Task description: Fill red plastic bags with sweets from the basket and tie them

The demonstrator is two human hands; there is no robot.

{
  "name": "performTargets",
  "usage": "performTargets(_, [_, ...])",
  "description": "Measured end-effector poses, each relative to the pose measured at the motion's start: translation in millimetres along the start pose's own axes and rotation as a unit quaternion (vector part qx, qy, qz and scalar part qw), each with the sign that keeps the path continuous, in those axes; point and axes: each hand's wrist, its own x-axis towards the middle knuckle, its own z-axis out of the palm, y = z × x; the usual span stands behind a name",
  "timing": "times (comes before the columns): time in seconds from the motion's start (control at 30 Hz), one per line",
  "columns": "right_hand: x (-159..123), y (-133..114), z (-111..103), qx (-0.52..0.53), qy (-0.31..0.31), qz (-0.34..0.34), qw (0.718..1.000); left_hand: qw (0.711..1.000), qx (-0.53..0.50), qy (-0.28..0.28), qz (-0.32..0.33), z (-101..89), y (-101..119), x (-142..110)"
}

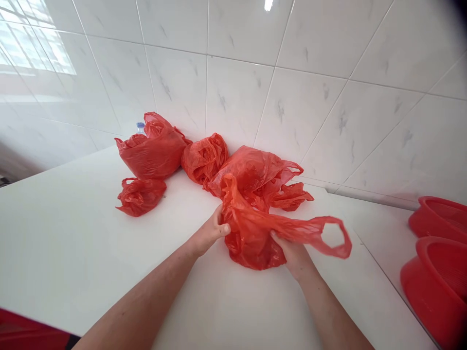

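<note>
A red plastic bag (255, 238) is held between my two hands at the middle of the white table. My left hand (215, 229) grips its left side, thumb on the outside and the other fingers hidden behind the film. On the right side, my right hand (290, 250) is closed on the bag, its fingers mostly covered by plastic. One handle loop of the bag (345, 238) stretches out to the right above my right wrist. What the bag contains cannot be made out. Just behind it lies another red bag (251, 167), partly overlapped by the held one.
Further left sit a full red bag (153, 155), a bunched red bag (205, 158) and a small knotted red bag (141, 196). A blue bottle cap (140, 126) shows behind them. Red plastic baskets (434, 287) stand at the right. A tiled wall (241, 92) bounds the white table (91, 243).
</note>
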Motion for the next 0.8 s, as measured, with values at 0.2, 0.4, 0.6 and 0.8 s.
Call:
performTargets(0.2, [-0.8, 3.2, 13.5, 0.126, -0.015, -0.021, 0.992, 0.996, 0.032, -0.052, -0.071, 12.4, -5.4, -0.6])
performTargets(0.4, [-11.7, -4.0, 33.1, 0.159, -0.098, -0.031, 0.982, 0.992, 0.044, 0.074, -0.090, 24.1, -13.5, -4.1])
performTargets(0.6, [-12.3, -4.6, 40.1, 0.150, -0.111, -0.004, 0.982, 0.976, -0.140, 0.127, -0.112, 28.2, -15.5, -3.1])
performTargets(0.8, [-5.4, 5.9, 31.4, 0.164, -0.061, 0.021, 0.984, 0.957, -0.190, 0.173, -0.131, 33.5, -24.1, -2.3])
